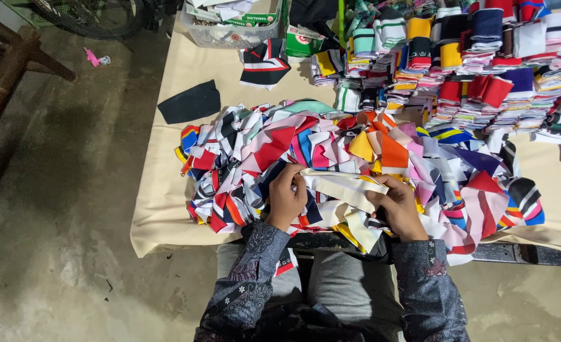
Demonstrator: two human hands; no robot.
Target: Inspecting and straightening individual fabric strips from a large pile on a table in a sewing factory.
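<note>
Cream fabric strip [342, 187] stretched between both hands, long axis running left to right and dipping slightly toward the right. Left hand [286, 197] closed around the strip's left end, fingers curled over the edge; right hand [397, 206] clenched on the right end, thumb on top. Both hands equally near, one at each end, strip lifted just above the heap at the tabletop's near edge. Directly beneath and all around: loose pile of coloured collar pieces [356, 158], red, orange, pink, navy, striped, tumbled together and spreading well to the right. More cream and yellow pieces [356, 228] just below the strip, hanging over the near edge toward the lap. Farther back, well apart from the hands: folded stacks of knitted bands [470, 63], sorted by colour in neat rows. Single black piece [190, 102] lying alone on the beige cloth-covered tabletop [160, 190], off to the left. Clear plastic bin [229, 28] at the far edge, small green box [303, 42] beside it. Nothing between the hands and the strip; only the loose heap crowding underneath, ready to snag or hide an end if lowered.
</note>
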